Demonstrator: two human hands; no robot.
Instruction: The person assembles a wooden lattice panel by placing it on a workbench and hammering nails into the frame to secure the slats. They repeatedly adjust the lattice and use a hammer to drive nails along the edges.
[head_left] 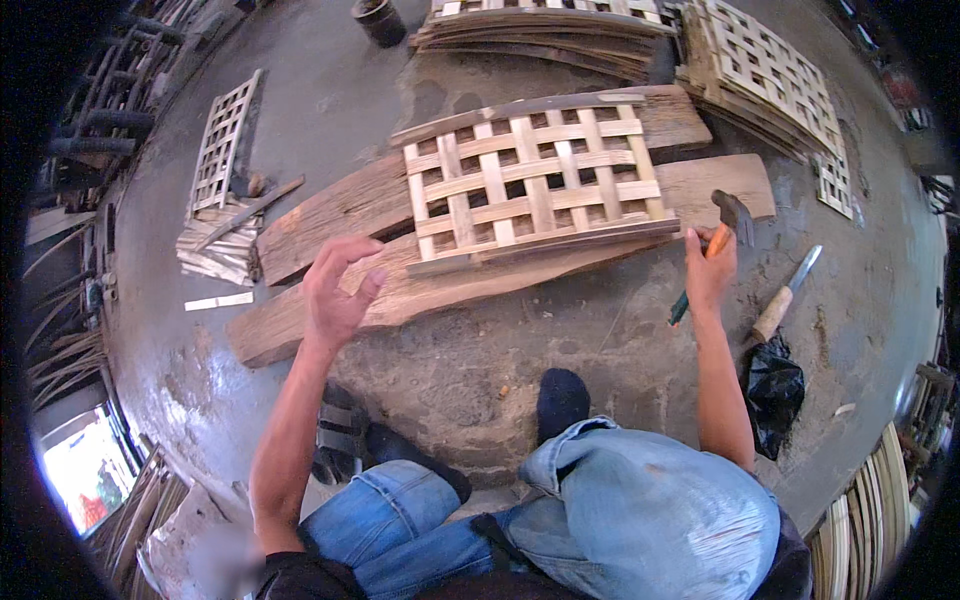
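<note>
A woven lattice panel of pale bamboo strips lies across two thick wooden planks in front of me. Darker strips run along its far and near edges. My left hand hovers over the near plank, just left of the panel, fingers apart and holding nothing. In my right hand, by the panel's right end, is a hammer with an orange and dark green handle. Its metal head points away from me, above the near plank's right end.
A knife with a wooden handle and a black plastic bag lie on the floor at right. Stacked lattice panels stand far right, with more at the back. Left are a narrow lattice, bamboo strips and a dark bucket.
</note>
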